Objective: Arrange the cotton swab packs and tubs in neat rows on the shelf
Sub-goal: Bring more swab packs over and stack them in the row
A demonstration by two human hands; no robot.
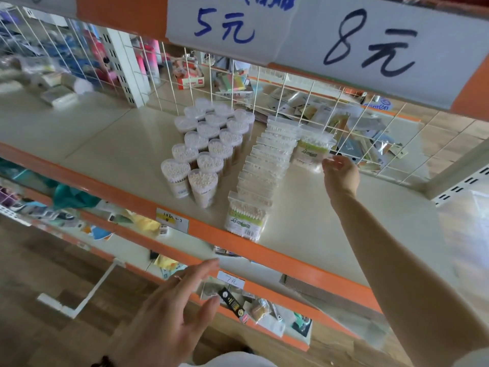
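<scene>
Head view, the only one: the shelf (111, 144) carries two groups of stock. The tubs (209, 144) stand upright in roughly three diagonal rows, heart-shaped lids up, running from the front lip back toward the wire grid (304, 102). Just right of them the packs (267, 165) stand in a single file, front pack (247, 217) near the orange edge (148, 205), label facing out. One odd pack (312, 149) stands apart at the back, right of the file and close to the grid.

Right hand (341, 172) is reached in at the odd pack; fingertips are at its lower right corner. The fingers are blurred, so I cannot tell whether they pinch the pack or only touch it. Left hand (169, 311) hovers below the shelf front, fingers straight and spread, holding nothing.

Judgement: tubs and the main file look largely done; the odd pack seems to be the piece in hand.

Risks:
- packs are thin and stand on edge; a nudge to one could topple the file domino-fashion
- the right forearm (397, 260) crosses the shelf near the file; a careless sweep could clip it
- a push backward could wedge the odd pack against the grid
</scene>
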